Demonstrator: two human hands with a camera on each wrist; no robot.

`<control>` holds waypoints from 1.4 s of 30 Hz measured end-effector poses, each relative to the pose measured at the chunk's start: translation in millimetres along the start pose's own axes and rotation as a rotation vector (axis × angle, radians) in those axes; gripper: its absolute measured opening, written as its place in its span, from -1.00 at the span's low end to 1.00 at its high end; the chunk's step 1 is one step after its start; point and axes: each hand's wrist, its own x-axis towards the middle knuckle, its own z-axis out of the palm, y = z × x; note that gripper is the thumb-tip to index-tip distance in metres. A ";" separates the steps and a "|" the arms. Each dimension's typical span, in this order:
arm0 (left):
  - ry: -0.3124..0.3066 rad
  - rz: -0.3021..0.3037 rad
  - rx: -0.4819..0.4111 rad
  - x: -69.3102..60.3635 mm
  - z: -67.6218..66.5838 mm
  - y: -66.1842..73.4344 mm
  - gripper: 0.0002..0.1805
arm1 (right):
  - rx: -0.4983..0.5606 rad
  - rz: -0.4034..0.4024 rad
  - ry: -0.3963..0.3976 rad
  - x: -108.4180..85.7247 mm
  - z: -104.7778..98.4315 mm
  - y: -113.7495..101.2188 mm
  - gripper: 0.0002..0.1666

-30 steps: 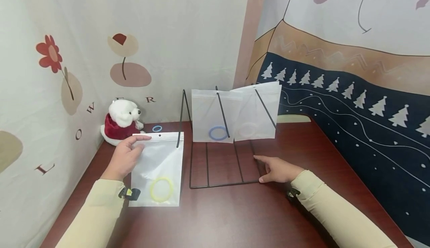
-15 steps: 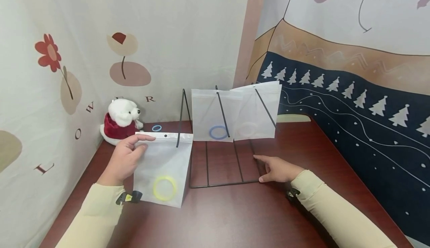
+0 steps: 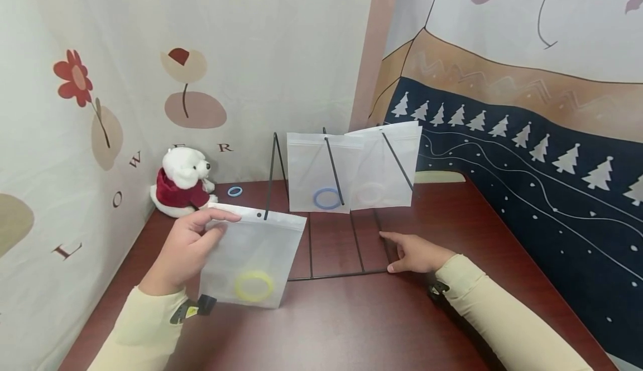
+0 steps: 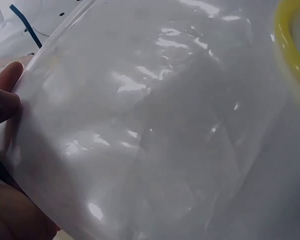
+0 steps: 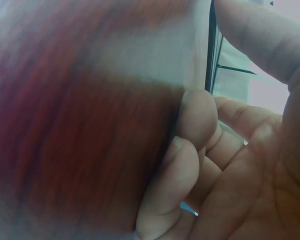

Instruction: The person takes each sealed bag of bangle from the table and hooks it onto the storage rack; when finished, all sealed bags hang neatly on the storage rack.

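Observation:
My left hand [image 3: 183, 251] pinches the upper left corner of a white translucent zip bag [image 3: 251, 248], thumb in front. A yellow ring [image 3: 238, 285] shows inside the bag. The bag hangs tilted, its punched hole just left of the lower end of the black wire rack's left prong [image 3: 270, 187]. In the left wrist view, the bag [image 4: 140, 125] fills most of the picture. With thumb and index finger, my right hand [image 3: 424, 253] holds the front right corner of the rack's base [image 3: 331, 276]. Its other fingers are curled in the right wrist view.
Two similar bags hang on the other prongs, one [image 3: 301, 164] with a blue ring [image 3: 315, 198], one [image 3: 397, 176] with a faint pink ring. Behind my left hand sit a white plush bear [image 3: 181, 181] in red and a loose blue ring [image 3: 229, 191] on the brown table [image 3: 351, 326].
My left hand has moved the bag rightward and tilted it, its hole coming close to the left prong's end. The right hand has stayed in place on the rack.

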 end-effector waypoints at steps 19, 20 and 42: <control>0.000 0.217 -0.163 -11.7 4.7 27.2 -0.54 | 0.008 0.000 0.004 -0.9 -0.9 -2.7 0.05; -0.005 0.223 -0.163 -11.8 4.7 27.6 -0.55 | 0.008 0.004 0.003 -1.0 -0.8 -2.7 0.05; 0.045 0.224 -0.210 -8.3 10.6 27.8 -0.60 | 0.005 -0.004 0.009 -0.2 -0.2 -0.6 0.05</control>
